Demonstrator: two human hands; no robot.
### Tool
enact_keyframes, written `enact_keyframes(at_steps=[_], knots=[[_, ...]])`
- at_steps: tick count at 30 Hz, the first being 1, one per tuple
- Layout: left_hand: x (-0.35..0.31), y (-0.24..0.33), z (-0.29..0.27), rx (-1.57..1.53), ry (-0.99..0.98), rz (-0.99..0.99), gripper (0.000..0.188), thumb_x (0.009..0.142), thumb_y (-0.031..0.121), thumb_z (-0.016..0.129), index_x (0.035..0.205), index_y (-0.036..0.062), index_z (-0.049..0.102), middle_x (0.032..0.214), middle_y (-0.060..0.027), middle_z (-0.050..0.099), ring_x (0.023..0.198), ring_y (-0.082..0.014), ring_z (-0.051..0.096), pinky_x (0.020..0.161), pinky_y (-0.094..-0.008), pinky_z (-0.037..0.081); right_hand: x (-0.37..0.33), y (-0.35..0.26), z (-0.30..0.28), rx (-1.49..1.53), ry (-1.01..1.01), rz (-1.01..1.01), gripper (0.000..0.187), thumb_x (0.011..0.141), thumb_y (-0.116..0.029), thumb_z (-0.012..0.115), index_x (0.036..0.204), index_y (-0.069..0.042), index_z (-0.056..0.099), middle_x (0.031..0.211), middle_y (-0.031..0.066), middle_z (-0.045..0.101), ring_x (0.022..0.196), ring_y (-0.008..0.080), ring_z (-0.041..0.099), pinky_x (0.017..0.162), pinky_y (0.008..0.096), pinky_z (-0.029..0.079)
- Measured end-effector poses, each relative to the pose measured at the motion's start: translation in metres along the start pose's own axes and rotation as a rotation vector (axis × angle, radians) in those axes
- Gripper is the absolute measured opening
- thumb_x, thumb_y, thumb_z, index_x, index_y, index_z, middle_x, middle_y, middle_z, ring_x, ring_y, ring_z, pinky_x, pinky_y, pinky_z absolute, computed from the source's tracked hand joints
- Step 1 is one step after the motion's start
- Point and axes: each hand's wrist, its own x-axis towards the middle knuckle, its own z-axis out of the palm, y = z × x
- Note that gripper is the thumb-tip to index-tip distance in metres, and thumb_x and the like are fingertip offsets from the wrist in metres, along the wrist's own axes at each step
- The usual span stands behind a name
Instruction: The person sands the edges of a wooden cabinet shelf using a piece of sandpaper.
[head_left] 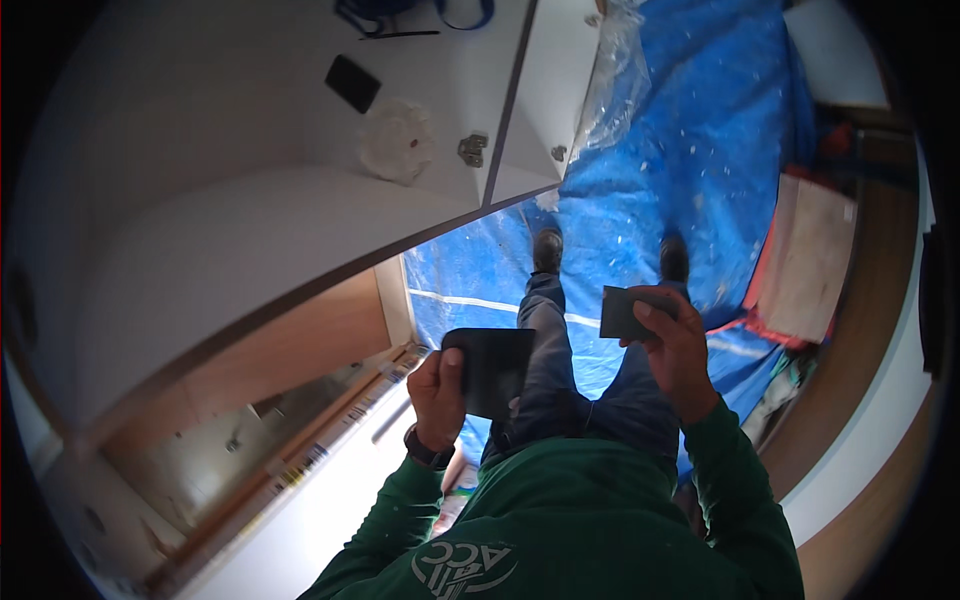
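My left hand (436, 396) grips a flat black rectangular piece (500, 372) by its left edge, the thumb lying on top. What kind of thing it is, I cannot make out. Opposite it, my right hand (677, 345) pinches a small thin grey-green rectangle (619, 312) between thumb and fingers; its exact kind does not show either. Both pieces are held up in front of my legs, apart from each other. A dark watch (428, 449) circles my left wrist.
A blue tarpaulin (690, 130) covers the floor under my shoes. To the left, a white cabinet (280, 200) holds a black phone-like slab (352, 83) and a whitish round patch (396, 142). Clear plastic film (612, 85) hangs by its door. A pale board (805, 255) lies at right.
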Motion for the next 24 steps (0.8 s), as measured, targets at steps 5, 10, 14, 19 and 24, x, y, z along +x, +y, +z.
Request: enact_keyframes(at_steps=[5, 10, 14, 19, 24], knots=[[0.089, -0.074, -0.011, 0.411, -0.311, 0.068, 0.048, 0.109, 0.034, 0.056, 0.075, -0.0004, 0.055, 0.059, -0.0048, 0.047, 0.056, -0.0121, 0.042, 0.053, -0.0385, 0.035, 0.038, 0.091, -0.008, 0.253, 0.188, -0.132, 0.019, 0.1, -0.008, 0.065, 0.117, 0.001, 0.067, 0.104, 0.0109, 0.073, 0.089, 0.0188, 0.072, 0.075, 0.0347, 0.059], [0.136, -0.178, -0.012, 0.447, -0.415, -0.446, 0.064, 0.111, 0.05, 0.044, 0.088, -0.0047, 0.068, 0.074, 0.0006, 0.061, 0.074, -0.0064, 0.049, 0.067, -0.0321, 0.042, 0.083, 0.169, 0.021, 0.351, 0.224, -0.161, 0.021, 0.099, -0.008, 0.069, 0.118, 0.002, 0.068, 0.105, 0.0093, 0.074, 0.09, 0.0157, 0.07, 0.077, 0.0336, 0.058], [0.138, -0.292, 0.01, 0.573, -0.508, -0.402, 0.077, 0.109, 0.061, 0.035, 0.095, -0.0073, 0.067, 0.084, -0.0192, 0.068, 0.081, -0.0238, 0.059, 0.078, -0.0412, 0.047, 0.112, 0.21, 0.026, 0.339, 0.181, -0.157, 0.023, 0.098, -0.008, 0.072, 0.118, 0.001, 0.07, 0.105, 0.0067, 0.074, 0.09, 0.0127, 0.069, 0.081, 0.0303, 0.057], [0.138, -0.337, 0.062, 0.951, -0.73, 0.19, 0.035, 0.109, 0.025, 0.037, 0.115, 0.0113, 0.069, 0.103, -0.0178, 0.072, 0.104, -0.0379, 0.061, 0.09, -0.0512, 0.045, 0.144, 0.228, 0.017, 0.188, 0.131, -0.185, 0.025, 0.099, -0.007, 0.071, 0.123, 0.0, 0.071, 0.109, 0.006, 0.074, 0.097, 0.011, 0.067, 0.087, 0.0265, 0.054], [0.143, -0.336, 0.08, 1.181, -0.87, 0.161, 0.033, 0.107, 0.034, 0.05, 0.123, 0.0111, 0.067, 0.115, -0.0147, 0.069, 0.105, -0.0371, 0.06, 0.093, -0.0468, 0.047, 0.174, 0.249, 0.036, 0.128, 0.08, -0.487, 0.029, 0.098, 0.003, 0.065, 0.126, -0.003, 0.071, 0.116, 0.0105, 0.071, 0.109, 0.0191, 0.067, 0.094, 0.0312, 0.053]])
